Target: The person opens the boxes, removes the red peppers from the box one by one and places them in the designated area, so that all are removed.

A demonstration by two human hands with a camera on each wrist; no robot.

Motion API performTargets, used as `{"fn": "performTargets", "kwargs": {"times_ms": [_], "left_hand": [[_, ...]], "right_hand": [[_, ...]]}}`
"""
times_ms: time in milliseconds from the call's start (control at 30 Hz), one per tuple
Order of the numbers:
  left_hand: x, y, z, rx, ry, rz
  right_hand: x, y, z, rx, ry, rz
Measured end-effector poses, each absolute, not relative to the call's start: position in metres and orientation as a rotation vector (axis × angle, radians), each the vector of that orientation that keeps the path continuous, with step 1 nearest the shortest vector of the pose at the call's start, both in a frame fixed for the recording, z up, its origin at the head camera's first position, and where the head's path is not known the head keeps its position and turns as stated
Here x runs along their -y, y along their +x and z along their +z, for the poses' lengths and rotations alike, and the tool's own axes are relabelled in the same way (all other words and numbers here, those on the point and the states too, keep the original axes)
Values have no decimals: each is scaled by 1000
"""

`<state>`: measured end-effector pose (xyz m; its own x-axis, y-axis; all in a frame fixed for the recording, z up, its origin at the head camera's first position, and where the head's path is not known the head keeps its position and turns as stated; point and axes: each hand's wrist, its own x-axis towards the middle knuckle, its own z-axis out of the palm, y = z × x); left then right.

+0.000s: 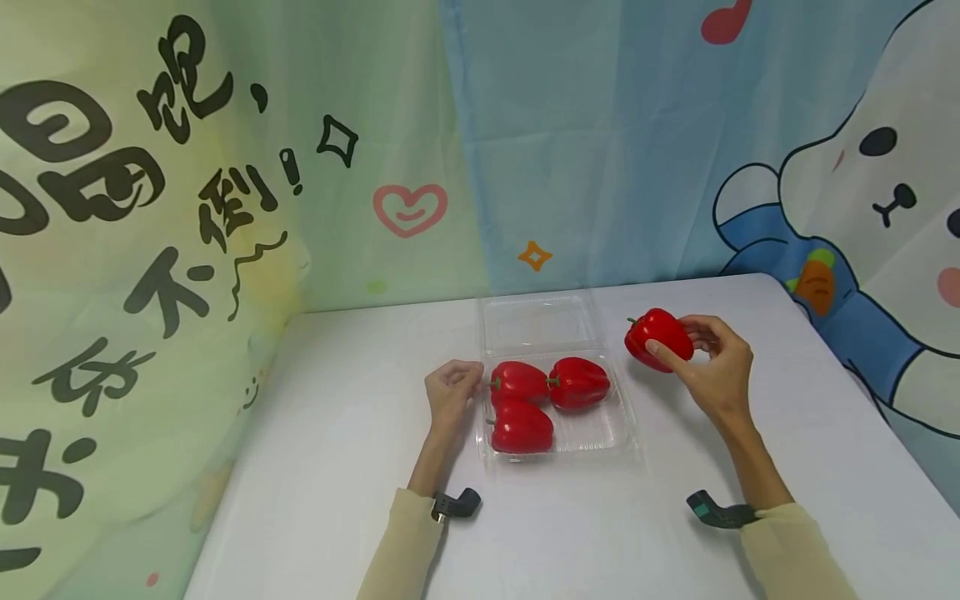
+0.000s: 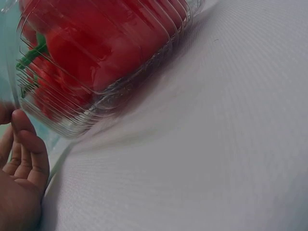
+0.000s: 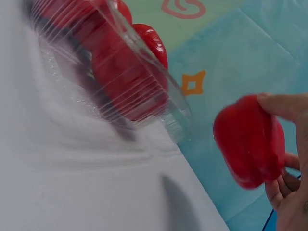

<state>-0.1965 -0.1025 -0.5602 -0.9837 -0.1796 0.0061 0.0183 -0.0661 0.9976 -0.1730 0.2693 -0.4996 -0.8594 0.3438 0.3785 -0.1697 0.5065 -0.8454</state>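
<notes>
Fingers of right hand (image 1: pixel 717 371) grip one red pepper (image 1: pixel 658 338), held aloft right of one clear container (image 1: pixel 592 429); left hand (image 1: pixel 452 390) pinches container's left rim. Both forearms (image 1: pixel 756 462) reach forward. Three more peppers (image 1: pixel 522 428) inside.

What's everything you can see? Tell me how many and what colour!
Table: 1, white, across the lower part
Box: 1, clear, on the table
Lid: 1, clear, open behind the box
Peppers: 4, red with green stems, three in the box, one held up right of it
Cloth: count unclear, yellow, green and blue, behind and left of the table
Writing: many marks, black, cloth's left
Star shapes: 2, black and orange, on the cloth
Heart: 1, pink, between the stars
Music note: 1, red, top
Cartoon animal: 1, white and blue, far right
Carrot: 1, orange, on the animal
Bands: 2, dark, on the wrists
Sleeves: 2, cream, on the arms
Left hand: 1, at the box's left edge
Right hand: 1, holding a pepper
</notes>
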Motion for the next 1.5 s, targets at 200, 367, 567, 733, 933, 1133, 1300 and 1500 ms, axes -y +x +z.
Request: {"fn": "performTargets", "kwargs": {"times_ms": [200,367,567,733,933,1133,1300,1500], "left_hand": [[103,-196,-559,2026,176,-2213],[103,-196,-561,2036,176,-2209],[103,-196,-564,2047,187,-2209],[103,-195,-564,2057,196,-2196],[102,-196,-562,2055,187,-2191],[101,-195,-560,2061,178,-2196],[101,-194,-559,2068,180,-2189],[101,-194,-558,2058,178,-2201]], "right_hand": [[-263,-177,-508,2240,-299,1303],[-258,-178,-511,2233,-379,1287],[-255,-180,-516,2234,-473,1291],[-254,-183,-521,2223,-501,1296],[-254,-188,-526,2193,-504,1299],[-252,-193,-528,2170,-509,1317],[-251,-197,-530,2167,-534,1327],[-247,-205,-528,2186,-596,1343]]}}
